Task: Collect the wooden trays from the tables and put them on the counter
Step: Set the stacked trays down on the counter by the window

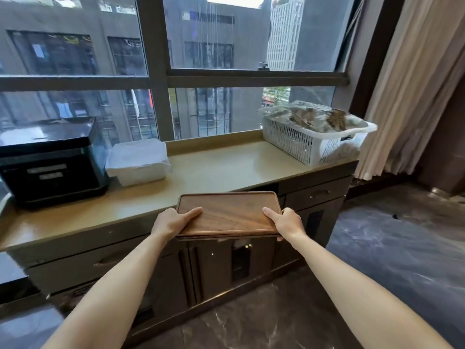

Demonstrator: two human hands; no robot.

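Beige bench (pixel 214 170) under window: black appliance (pixel 50 159) and white container (pixel 138 161) left of wooden trays (pixel 229 214), white basket (pixel 312 137) right. Trays stacked, held over bench's front edge; left hand (pixel 171 221) and right hand (pixel 286 222) fingers clamped on their ends.

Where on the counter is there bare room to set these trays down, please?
The counter is bare between the white box and the white basket, just beyond the trays. Its left end is crowded by the black appliance.
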